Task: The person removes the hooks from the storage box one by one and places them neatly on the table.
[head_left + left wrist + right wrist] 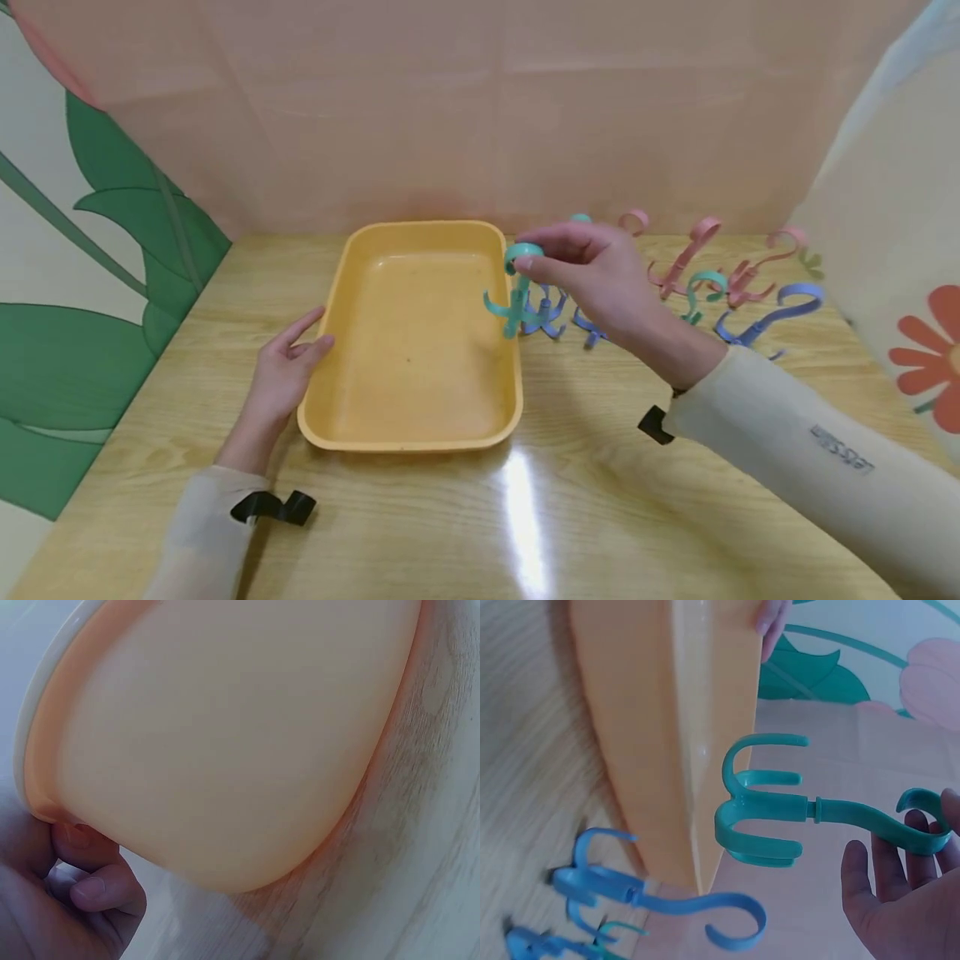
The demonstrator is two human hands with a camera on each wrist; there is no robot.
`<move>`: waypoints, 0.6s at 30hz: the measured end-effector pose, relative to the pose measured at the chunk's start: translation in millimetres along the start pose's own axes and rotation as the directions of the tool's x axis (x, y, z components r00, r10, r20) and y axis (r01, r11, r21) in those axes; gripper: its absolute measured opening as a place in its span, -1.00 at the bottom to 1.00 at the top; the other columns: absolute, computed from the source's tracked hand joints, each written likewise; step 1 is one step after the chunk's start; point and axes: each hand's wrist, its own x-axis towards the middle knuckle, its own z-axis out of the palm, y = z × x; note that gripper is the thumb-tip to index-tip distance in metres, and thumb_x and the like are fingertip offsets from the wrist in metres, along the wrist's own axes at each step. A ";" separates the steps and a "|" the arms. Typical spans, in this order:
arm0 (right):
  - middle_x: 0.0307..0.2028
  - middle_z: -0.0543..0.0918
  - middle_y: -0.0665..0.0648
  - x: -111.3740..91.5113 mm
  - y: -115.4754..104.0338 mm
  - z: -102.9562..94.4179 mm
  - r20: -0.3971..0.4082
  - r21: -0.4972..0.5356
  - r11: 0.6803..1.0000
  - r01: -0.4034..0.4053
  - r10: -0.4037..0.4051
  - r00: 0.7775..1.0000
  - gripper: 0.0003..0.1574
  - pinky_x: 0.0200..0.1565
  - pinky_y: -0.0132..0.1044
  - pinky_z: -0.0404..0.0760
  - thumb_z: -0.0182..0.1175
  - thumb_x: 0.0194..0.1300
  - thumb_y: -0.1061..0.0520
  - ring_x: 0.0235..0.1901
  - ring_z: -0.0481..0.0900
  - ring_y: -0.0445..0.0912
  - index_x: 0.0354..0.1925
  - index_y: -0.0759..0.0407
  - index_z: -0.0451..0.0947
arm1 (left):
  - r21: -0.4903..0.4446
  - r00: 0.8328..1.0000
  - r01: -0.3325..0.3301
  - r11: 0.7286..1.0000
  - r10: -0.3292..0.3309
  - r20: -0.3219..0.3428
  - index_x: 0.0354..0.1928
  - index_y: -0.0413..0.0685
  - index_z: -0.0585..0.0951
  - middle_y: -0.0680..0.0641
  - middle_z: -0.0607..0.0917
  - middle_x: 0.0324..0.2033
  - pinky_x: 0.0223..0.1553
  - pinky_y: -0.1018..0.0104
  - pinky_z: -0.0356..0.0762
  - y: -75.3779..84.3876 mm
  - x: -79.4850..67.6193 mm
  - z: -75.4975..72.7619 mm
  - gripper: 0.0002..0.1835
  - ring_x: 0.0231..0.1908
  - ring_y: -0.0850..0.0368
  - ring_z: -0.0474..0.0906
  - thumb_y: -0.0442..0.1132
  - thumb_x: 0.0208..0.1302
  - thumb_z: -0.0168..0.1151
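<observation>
My right hand (618,283) pinches the curved top of a green multi-prong hook (517,304) between thumb and fingers. The hook hangs with its prongs down at the right rim of the yellow tray (408,446). In the right wrist view the whole green hook (772,806) shows, its prongs apart from the tray wall. On the tray's left side my left hand (281,367) holds the rim, and in the left wrist view its curled fingers (94,892) sit against the rim. The visible tray floor bears nothing.
Right of the tray lie several loose hooks on the wooden table (600,500): blue hooks (757,325), pink hooks (686,258) and a green hook (705,287). My right forearm partly covers this group. A pink-covered wall (420,117) stands behind.
</observation>
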 end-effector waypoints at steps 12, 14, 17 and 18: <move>-0.12 0.75 0.03 -50.2 -3.8 -40.2 -0.038 -0.108 0.992 -0.059 0.055 0.998 -0.67 -0.16 -0.40 0.65 0.40 0.29 0.20 -0.22 0.69 -0.13 0.03 0.18 0.72 | -0.013 1.000 0.009 1.000 -0.009 -0.006 0.51 0.07 0.32 -0.06 0.78 -0.28 -0.32 0.30 0.71 0.1 -0.7 -1.0 -0.37 -0.29 0.14 0.73 -0.09 0.47 0.23; -0.11 0.76 0.02 -56.7 -3.7 -47.5 -0.041 -0.152 0.987 -0.057 0.051 0.998 -0.66 -0.15 -0.41 0.64 0.40 0.30 0.21 -0.20 0.69 -0.13 0.05 0.18 0.71 | 0.003 1.000 0.012 1.000 -0.012 -0.013 0.51 0.08 0.32 -0.06 0.77 -0.29 -0.33 0.31 0.70 0.2 -1.1 -1.4 -0.37 -0.30 0.16 0.73 -0.08 0.47 0.23; -0.06 0.76 0.04 -65.1 -2.3 -60.0 -0.038 -0.166 0.985 -0.036 0.030 0.999 -0.66 -0.13 -0.43 0.64 0.37 0.30 0.28 -0.17 0.71 -0.12 0.05 0.23 0.70 | 0.008 1.000 0.017 1.000 -0.017 -0.021 0.51 0.09 0.33 -0.04 0.77 -0.31 -0.34 0.32 0.70 -0.2 -0.9 -0.8 -0.37 -0.32 0.18 0.72 -0.08 0.47 0.23; -0.07 0.76 0.05 -68.0 -1.5 -64.3 -0.043 -0.183 0.983 -0.033 0.026 0.999 -0.66 -0.13 -0.43 0.65 0.37 0.30 0.29 -0.17 0.72 -0.12 0.05 0.24 0.70 | 0.007 1.000 0.018 1.000 -0.018 -0.022 0.51 0.09 0.33 -0.04 0.77 -0.32 -0.34 0.32 0.70 -0.3 -0.6 -0.4 -0.37 -0.32 0.18 0.72 -0.08 0.46 0.23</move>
